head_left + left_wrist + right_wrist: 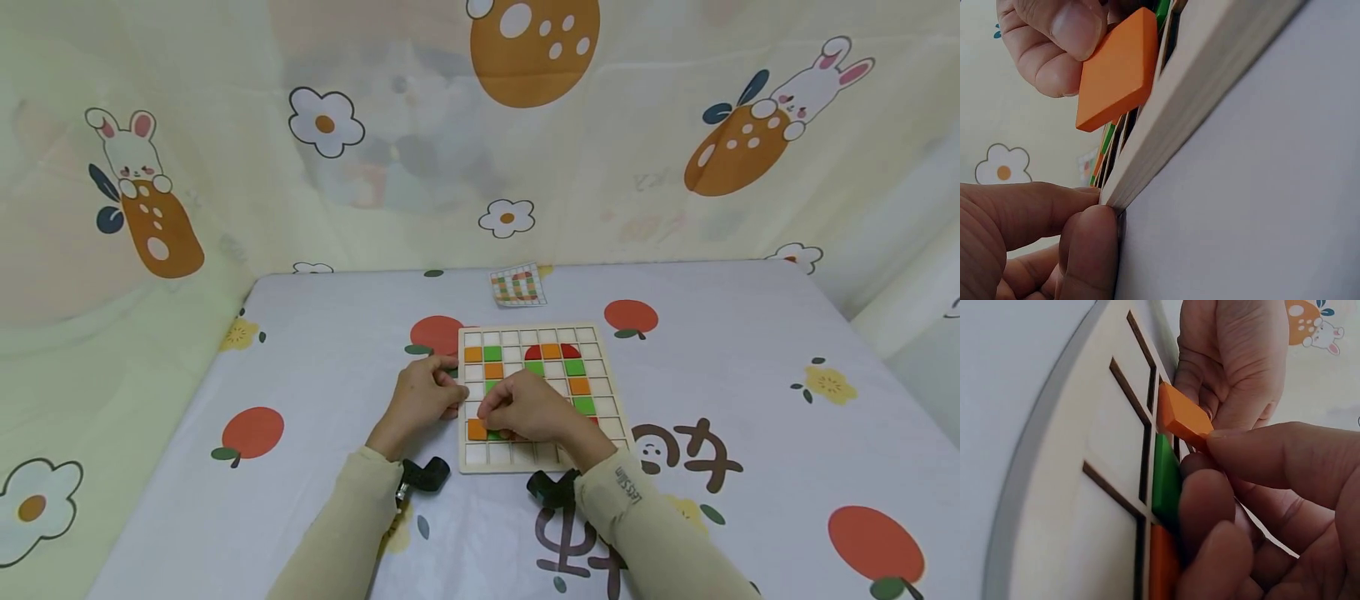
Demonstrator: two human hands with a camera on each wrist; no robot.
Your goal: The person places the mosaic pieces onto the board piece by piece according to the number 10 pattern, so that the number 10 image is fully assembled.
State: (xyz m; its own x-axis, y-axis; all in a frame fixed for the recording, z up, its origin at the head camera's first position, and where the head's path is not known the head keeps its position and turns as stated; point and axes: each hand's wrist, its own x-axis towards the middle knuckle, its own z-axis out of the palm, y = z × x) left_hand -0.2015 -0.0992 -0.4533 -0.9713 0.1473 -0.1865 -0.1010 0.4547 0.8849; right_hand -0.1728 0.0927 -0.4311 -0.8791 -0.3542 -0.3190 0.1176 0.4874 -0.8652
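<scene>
A square wooden grid board (472,457) lies on the table, with orange, green and red tiles in several cells. My right hand (534,408) pinches a square orange tile (1185,412) between thumb and finger, over a cell in the board's left column. In the right wrist view the tile tilts, one edge down at the cell, next to a seated green tile (1165,478). My left hand (422,393) pinches the board's left edge between thumb and forefinger (1054,206). My right hand and forearm hide some of the board's middle and lower cells.
Behind the board lies a small card (517,286) printed with a coloured grid pattern. A white cloth with fruit prints (330,358) covers the table. A patterned curtain (405,183) hangs along the back and sides.
</scene>
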